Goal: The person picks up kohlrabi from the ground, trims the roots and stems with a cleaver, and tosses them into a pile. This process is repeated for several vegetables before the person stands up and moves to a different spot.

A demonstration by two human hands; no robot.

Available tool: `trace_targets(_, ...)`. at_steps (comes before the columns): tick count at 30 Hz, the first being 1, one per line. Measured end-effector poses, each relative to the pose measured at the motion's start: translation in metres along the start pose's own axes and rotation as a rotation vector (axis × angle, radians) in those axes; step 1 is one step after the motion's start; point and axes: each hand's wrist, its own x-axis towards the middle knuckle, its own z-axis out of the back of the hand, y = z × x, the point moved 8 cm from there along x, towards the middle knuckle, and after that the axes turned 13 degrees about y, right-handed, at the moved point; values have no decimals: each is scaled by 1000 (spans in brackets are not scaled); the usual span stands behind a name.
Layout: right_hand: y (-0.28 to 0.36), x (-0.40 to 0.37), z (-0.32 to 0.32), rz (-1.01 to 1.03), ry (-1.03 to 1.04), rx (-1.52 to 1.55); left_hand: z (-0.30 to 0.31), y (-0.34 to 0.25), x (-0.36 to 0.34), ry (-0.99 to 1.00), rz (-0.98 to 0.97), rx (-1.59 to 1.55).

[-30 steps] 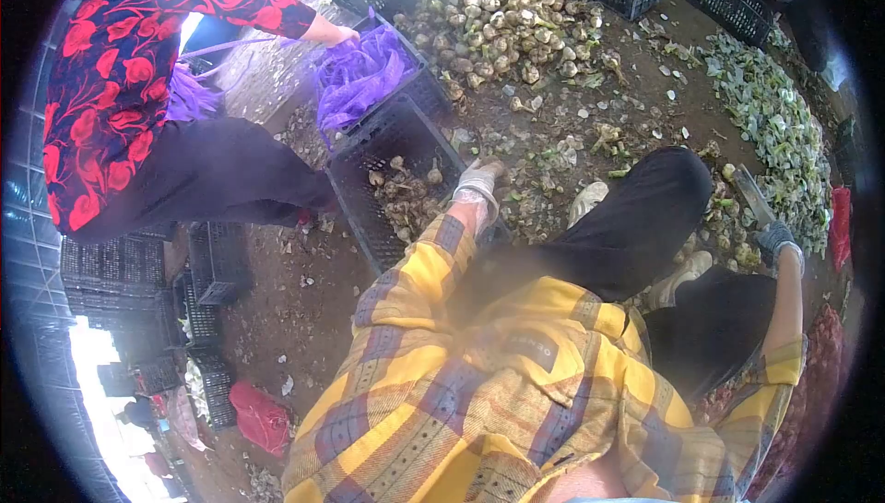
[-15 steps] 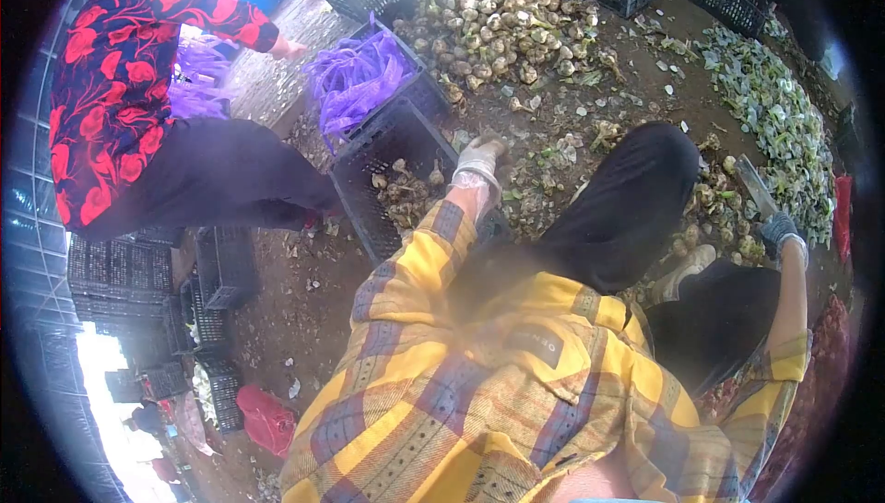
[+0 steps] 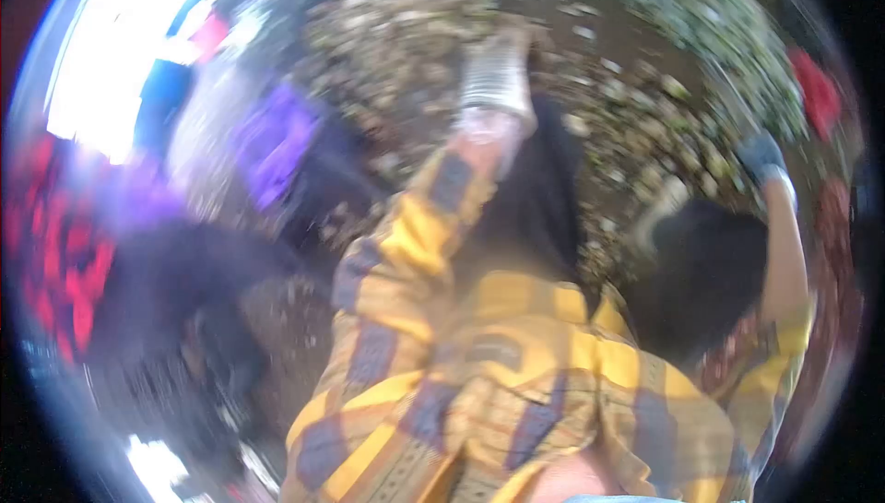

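Yellow-plaid sleeve (image 3: 415,226) is stretching fwd, carrying the pale-gloved left hand (image 3: 498,70) out over the brownish heap (image 3: 387,33) on the ground. The arm is reaching long, prob. because that heap is lying well ahead of the knees. Blur is hiding whether its fingers are clenched or loose. Dark-gloved right hand (image 3: 761,156) is hanging out to the side near green scraps (image 3: 728,51); its grip can't be told either. Purple mesh (image 3: 275,139) is lying left of the heap.
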Motion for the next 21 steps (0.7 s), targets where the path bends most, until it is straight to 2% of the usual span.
trace_targets(1,11,-9,27,-67,-26,-1,-18,7,5,42,42,88)
trace_targets(2,9,-8,37,-148,113,-38,-36,22,14,80,78,168)
trace_targets(3,6,-11,47,-222,258,-86,-44,48,28,5,95,-92)
trace_targets(4,1,-25,68,-347,255,217,-59,56,32,24,98,-43)
trace_targets(6,-32,-45,46,-545,121,541,-80,95,57,112,247,38)
trace_targets(9,-62,-55,-20,-598,156,447,-114,137,78,227,358,138)
trace_targets(10,-60,-61,-35,-657,188,514,-125,151,83,258,384,169)
trace_targets(11,-56,-64,-53,-684,407,545,-131,164,89,259,408,151)
trace_targets(13,-55,-63,-96,-704,488,746,-144,190,97,256,460,118)
trace_targets(15,-53,-46,-143,-737,457,870,-158,207,104,307,595,155)
trace_targets(16,-48,-28,-144,-717,523,755,-163,219,109,341,652,144)
trace_targets(17,-44,-12,-151,-697,506,755,-166,231,113,369,711,134)
trace_targets(21,-35,59,-193,-617,424,770,-170,256,134,359,767,162)
